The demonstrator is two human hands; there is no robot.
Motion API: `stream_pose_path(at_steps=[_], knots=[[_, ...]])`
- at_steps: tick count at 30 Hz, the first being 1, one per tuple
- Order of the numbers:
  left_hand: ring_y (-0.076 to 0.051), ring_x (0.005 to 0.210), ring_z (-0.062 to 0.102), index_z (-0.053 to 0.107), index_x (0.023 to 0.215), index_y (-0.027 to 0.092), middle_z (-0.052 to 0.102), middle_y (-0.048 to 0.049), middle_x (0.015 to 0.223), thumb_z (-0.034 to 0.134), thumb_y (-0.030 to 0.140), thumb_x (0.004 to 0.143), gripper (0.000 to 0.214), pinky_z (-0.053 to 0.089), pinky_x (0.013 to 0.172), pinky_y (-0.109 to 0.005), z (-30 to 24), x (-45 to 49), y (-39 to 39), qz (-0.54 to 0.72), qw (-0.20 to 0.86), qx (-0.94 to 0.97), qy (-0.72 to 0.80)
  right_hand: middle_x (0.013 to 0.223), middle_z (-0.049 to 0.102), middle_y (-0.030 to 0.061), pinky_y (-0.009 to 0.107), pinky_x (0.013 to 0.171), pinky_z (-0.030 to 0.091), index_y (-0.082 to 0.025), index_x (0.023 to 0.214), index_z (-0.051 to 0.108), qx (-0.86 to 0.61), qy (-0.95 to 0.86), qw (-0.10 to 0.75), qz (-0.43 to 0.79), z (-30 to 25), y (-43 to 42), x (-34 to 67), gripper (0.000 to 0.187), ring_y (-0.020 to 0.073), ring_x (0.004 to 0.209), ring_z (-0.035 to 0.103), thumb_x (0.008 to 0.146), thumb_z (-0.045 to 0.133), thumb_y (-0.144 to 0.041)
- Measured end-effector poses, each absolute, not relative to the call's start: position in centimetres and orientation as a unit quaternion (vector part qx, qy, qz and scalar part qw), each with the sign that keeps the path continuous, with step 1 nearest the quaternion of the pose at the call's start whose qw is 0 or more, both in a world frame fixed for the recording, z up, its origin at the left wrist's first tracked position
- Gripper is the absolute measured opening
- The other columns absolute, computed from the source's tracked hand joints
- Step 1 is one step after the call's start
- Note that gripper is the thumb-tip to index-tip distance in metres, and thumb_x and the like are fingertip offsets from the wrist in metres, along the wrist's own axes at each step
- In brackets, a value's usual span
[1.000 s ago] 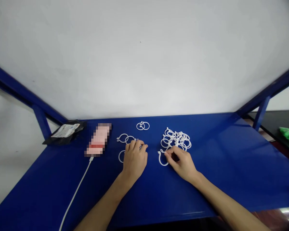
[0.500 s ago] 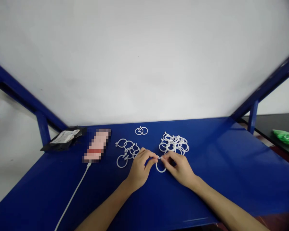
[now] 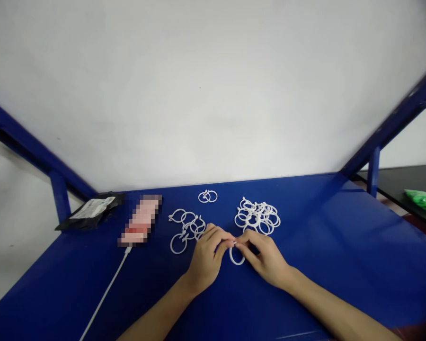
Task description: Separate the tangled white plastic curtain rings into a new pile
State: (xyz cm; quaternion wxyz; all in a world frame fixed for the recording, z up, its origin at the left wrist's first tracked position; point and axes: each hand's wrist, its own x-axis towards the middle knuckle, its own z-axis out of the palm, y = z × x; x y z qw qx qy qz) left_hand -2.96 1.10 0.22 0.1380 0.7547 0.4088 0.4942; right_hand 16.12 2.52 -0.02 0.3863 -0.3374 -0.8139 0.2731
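Between my two hands hangs a white plastic ring, its loop pointing toward me. My left hand pinches the ring's upper left end between thumb and forefinger. On the other side, my right hand pinches its upper right end; the fingertips nearly meet and cover the ring's ends. Just beyond my right hand lies a heap of similar white rings. A looser group of white rings lies left of my left hand, partly hidden by it. Two overlapping rings rest farther back.
All this lies on a blue tabletop against a pale wall. At the left are a pixelated pink object with a white cable and a black packet. Right, a green bag sits on a dark surface.
My fingertips have drawn closer together over the top of the ring, which both hands still pinch. The whole view has shifted slightly.
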Motion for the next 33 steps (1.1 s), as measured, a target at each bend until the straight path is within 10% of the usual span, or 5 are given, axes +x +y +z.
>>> stream_pose_path(at_steps=[33], knots=[[-0.013,0.073,0.06,0.067,0.082,0.022,0.073,0.0017,0.076,0.057,0.027,0.098,0.02,0.052,0.068,-0.027,0.26,-2.79,0.8,0.528,0.134,0.742,0.39,0.08,0.066,0.0014,0.026,0.064,0.05,-0.021,0.093,0.064,-0.327,-0.8,0.392,0.317,0.54,2.35,16.04,0.014,0.0127,0.069,0.06,0.1,0.054,-0.027]])
